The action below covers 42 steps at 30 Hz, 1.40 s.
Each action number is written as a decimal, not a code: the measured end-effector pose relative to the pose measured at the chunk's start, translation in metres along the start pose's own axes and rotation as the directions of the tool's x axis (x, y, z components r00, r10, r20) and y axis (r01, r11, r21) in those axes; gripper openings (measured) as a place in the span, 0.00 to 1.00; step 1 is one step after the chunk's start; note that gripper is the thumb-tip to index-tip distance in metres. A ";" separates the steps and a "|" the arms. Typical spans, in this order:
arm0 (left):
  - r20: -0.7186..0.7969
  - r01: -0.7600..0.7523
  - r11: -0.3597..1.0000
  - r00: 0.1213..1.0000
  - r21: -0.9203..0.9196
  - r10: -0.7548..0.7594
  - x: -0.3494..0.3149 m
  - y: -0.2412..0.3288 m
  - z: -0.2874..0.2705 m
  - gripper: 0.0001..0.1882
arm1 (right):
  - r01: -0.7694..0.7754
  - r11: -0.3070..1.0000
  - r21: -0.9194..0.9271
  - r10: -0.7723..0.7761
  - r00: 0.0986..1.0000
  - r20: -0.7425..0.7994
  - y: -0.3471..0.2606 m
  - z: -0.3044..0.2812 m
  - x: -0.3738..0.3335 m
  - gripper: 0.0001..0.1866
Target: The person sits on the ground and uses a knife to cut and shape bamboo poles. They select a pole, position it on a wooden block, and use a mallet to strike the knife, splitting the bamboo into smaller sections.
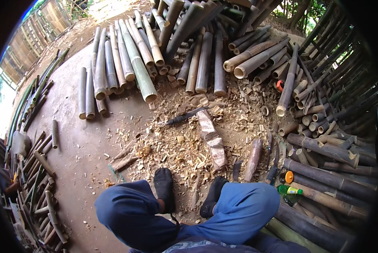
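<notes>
Neither of my hands is in view. Between and beyond my dark-shod feet lies a roughly hewn wooden block, pale and notched on top. A large knife with a dark wrapped handle rests across the chips at the block's far end. To the right of the block are a short, thick piece of wood and a dark, blade-like piece. Farther right, a dark handle of some tool points toward me. Wood chips cover the ground around all of these.
Cut bamboo poles are stacked ahead, with more bamboo piled at my right. A green bottle and an orange round object sit among the right-hand poles. Thinner bamboo pieces heap up at the left.
</notes>
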State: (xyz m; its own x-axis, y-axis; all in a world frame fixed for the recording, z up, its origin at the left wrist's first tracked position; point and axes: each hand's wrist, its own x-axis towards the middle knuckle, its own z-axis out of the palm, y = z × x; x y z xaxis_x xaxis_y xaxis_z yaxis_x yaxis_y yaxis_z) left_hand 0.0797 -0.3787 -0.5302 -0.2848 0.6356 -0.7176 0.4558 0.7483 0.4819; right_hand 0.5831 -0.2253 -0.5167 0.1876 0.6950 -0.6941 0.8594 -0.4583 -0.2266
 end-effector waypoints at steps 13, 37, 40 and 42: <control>0.108 0.040 0.990 0.993 0.138 -0.055 0.044 0.028 -0.018 0.23 | -0.066 0.997 -0.038 0.068 0.996 0.052 -0.002 0.015 0.001 0.21; -0.410 -0.459 0.814 0.706 0.355 0.577 0.380 0.560 -0.031 0.35 | 0.319 0.884 -0.343 -0.461 0.718 -0.521 -0.237 -0.004 0.134 0.52; -0.580 -0.229 0.835 0.627 0.500 0.519 0.394 0.598 0.030 0.40 | 0.300 0.899 -0.318 -0.429 0.746 -0.509 -0.224 -0.008 0.139 0.54; -0.626 -0.179 0.807 0.546 0.562 0.557 0.412 0.598 0.026 0.44 | 0.350 0.881 -0.318 -0.469 0.731 -0.495 -0.228 -0.010 0.137 0.55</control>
State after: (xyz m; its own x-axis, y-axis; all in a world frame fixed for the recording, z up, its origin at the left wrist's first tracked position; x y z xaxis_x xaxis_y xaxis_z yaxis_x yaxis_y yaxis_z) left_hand 0.2568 0.3256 -0.5513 -0.4293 0.8827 0.1911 0.8932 0.3835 0.2348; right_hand 0.4176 -0.0199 -0.5536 -0.0303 0.9976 -0.0630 0.9742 0.0154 -0.2253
